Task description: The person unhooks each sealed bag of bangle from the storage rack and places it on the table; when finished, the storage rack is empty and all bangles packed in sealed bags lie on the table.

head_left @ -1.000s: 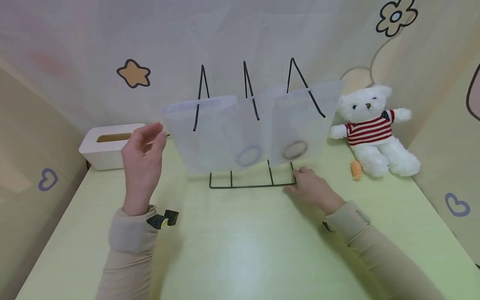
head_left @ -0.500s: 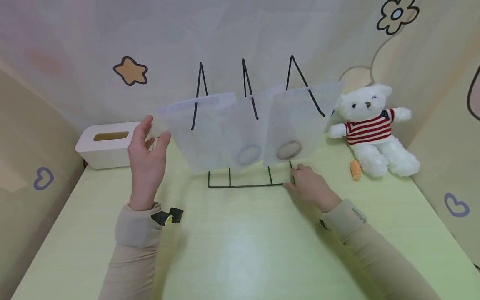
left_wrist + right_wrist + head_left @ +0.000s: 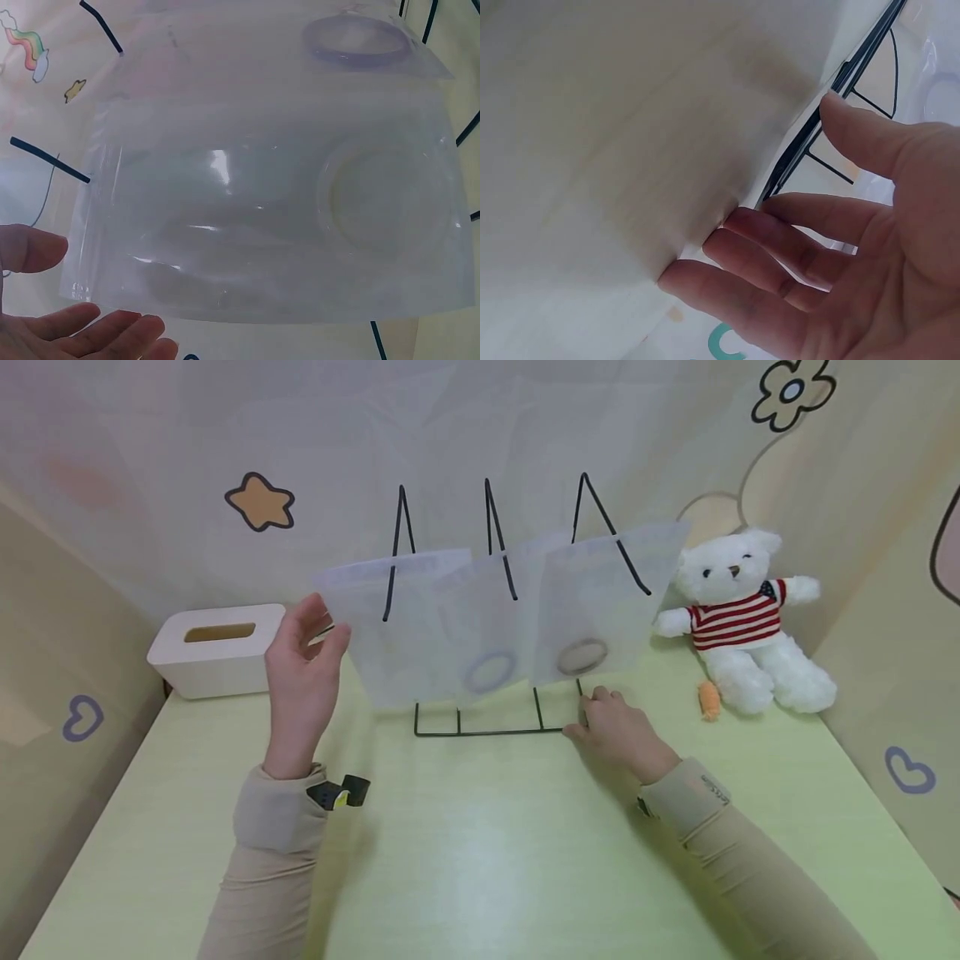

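Note:
A black wire rack (image 3: 498,732) stands on the table with three upright hooks. From them hang translucent plastic bags: a left bag (image 3: 397,647), a middle bag (image 3: 487,610) and a right bag (image 3: 592,597). Ring shapes show through them, a pale ring (image 3: 491,672) and a greyish ring (image 3: 582,657). My left hand (image 3: 303,685) is beside the left bag's outer edge, thumb and fingers apart; the left wrist view shows nothing pinched. With thumb and forefinger, my right hand (image 3: 622,735) holds the right end of the rack's base, other fingertips on the table (image 3: 630,187).
A white tissue box (image 3: 225,664) sits behind my left hand. A white teddy bear (image 3: 738,618) in a striped shirt leans at the back right, with a small orange object (image 3: 708,702) beside it. Printed curtains (image 3: 337,427) enclose the table.
My left hand has moved right, closer to the left bag's edge; its fingers spread, then bent in again. The bags have swayed slightly. My right hand stays at the rack's base.

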Demonstrator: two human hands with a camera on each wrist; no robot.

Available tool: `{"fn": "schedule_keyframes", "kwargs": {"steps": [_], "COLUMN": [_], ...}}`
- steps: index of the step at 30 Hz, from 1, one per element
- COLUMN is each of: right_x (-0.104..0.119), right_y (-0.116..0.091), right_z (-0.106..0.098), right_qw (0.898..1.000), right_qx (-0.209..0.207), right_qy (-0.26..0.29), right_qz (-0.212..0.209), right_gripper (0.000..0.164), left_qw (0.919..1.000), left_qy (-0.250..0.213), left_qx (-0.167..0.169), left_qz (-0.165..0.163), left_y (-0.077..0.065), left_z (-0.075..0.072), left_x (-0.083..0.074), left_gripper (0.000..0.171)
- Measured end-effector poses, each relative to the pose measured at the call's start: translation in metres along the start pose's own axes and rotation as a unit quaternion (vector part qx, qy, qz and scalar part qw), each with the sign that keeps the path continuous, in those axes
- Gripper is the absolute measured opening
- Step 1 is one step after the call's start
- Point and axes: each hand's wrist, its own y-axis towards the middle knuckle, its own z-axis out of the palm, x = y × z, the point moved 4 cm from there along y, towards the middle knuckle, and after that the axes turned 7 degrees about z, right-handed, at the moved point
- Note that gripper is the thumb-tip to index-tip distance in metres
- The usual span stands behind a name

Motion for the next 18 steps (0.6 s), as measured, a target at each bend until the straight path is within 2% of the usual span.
{"fn": "schedule_keyframes", "kwargs": {"steps": [7, 18], "right_x": [0.0007, -0.0006], "right_y": [-0.0007, 0.0001], "right_z": [-0.0007, 0.0004], "right_qw": [1.000, 1.000], "right_qx": [-0.003, -0.001], "right_qy": [0.002, -0.004], "right_qz": [-0.002, -0.005], "right_gripper": [0.052, 0.053], "left_qw": [0.9999, 0.9967], "left_qy": [0.005, 0.017], "left_qx": [-0.014, -0.067], "left_qz": [-0.001, 0.042], "left_y": [-0.0010, -0.0016], "left_z": [-0.0008, -0.0026], "left_x": [-0.0012, -0.0090], "left_gripper": [0.046, 0.031]}}
